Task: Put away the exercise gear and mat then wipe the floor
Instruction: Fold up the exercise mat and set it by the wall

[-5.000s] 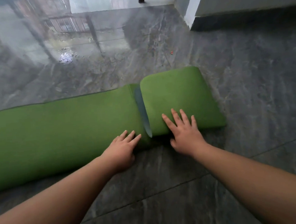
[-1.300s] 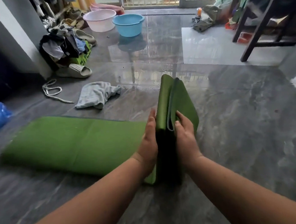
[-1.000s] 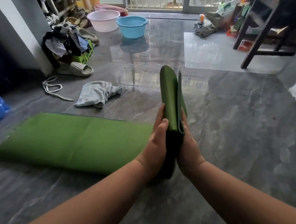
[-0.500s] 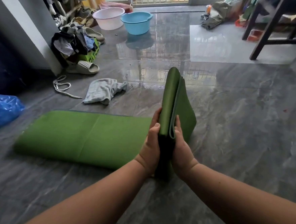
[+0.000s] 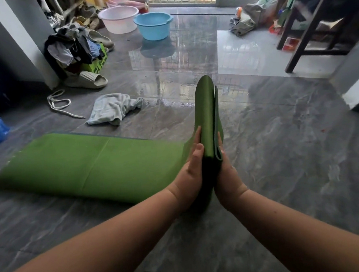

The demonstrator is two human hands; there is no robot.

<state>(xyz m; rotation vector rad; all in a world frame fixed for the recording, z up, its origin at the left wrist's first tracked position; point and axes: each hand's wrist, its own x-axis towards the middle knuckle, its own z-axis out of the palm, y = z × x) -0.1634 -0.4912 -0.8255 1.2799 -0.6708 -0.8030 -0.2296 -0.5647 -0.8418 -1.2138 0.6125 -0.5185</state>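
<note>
The green foam exercise mat point(image 5: 95, 163) lies mostly flat on the grey marbled floor tiles point(image 5: 281, 150), its folded end stood upright and pressed between the flat left hand point(image 5: 189, 173) and right hand point(image 5: 227, 175), so folding is underway and next calls for tipping that bundle over the flat part.
</note>
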